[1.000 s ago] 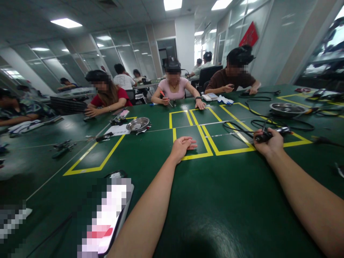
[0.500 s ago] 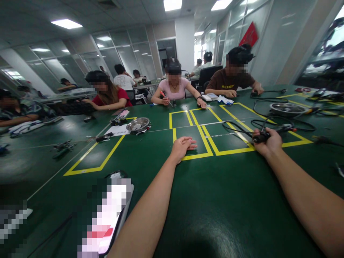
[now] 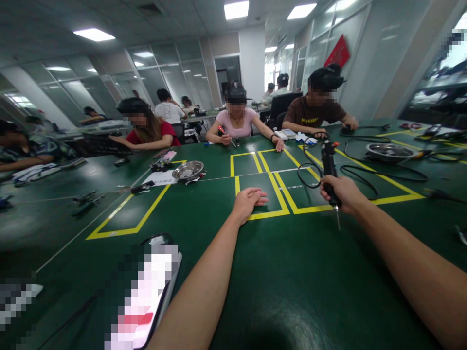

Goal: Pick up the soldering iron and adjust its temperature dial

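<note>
My right hand is wrapped round a black electric screwdriver, held upright above the green table. Its thin metal bit points down, and a black cord runs from its top end and loops across the table. My left hand rests near the front of a yellow-taped rectangle, palm turned partly sideways. Nothing shows in it, and its fingers are stretched out loosely. Near my left forearm lies a phone with a blurred screen.
A metal bowl stands left of centre beside a white paper. Another metal bowl sits at the right among black cables. Several co-workers sit across the table; one holds a red-handled screwdriver. White gloves lie at the far side.
My right hand has turned the electric screwdriver from lying sideways to upright, bit down, and moved it slightly left. My left hand has hardly moved.
</note>
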Tool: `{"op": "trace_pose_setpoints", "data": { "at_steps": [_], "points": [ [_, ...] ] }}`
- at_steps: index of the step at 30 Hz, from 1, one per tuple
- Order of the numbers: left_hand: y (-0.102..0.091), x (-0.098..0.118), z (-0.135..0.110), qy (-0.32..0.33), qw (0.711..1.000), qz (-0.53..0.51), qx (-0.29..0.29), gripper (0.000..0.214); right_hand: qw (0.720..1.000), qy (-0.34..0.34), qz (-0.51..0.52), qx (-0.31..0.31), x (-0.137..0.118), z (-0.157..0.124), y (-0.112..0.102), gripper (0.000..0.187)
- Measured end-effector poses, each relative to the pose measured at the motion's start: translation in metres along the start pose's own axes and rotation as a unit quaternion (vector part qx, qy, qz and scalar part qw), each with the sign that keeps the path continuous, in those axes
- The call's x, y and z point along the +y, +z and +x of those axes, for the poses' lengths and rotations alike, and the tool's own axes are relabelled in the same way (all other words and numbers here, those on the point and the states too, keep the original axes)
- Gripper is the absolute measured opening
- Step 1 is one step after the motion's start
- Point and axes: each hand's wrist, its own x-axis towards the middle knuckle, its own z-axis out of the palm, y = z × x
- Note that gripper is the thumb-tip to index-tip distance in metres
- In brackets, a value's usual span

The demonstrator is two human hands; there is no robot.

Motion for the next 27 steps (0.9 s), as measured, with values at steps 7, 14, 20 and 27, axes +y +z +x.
{"op": "trace_pose_setpoints", "data": {
  "at_steps": [7, 14, 20, 27],
  "points": [
    [-0.002, -0.002, -0.001, 0.020, 0.999, -0.013, -0.027, 0.049, 0.773, -0.158, -0.614, -0.003, -0.022, -0.039, 0.044, 0.030],
    [-0.004, -0.006, 0.001, 0.022, 0.999, -0.026, -0.027, 0.068, 0.681, -0.244, -0.690, -0.029, 0.010, -0.053, 0.066, 0.028],
    [-0.007, -0.010, 0.005, 0.046, 0.998, -0.014, -0.046, 0.049, 0.667, -0.294, -0.684, -0.001, 0.021, -0.051, 0.065, 0.034],
    [-0.007, -0.009, 0.004, 0.051, 0.997, 0.009, -0.060, 0.047, 0.669, -0.276, -0.690, 0.010, 0.023, -0.050, 0.067, 0.029]
  ]
}}
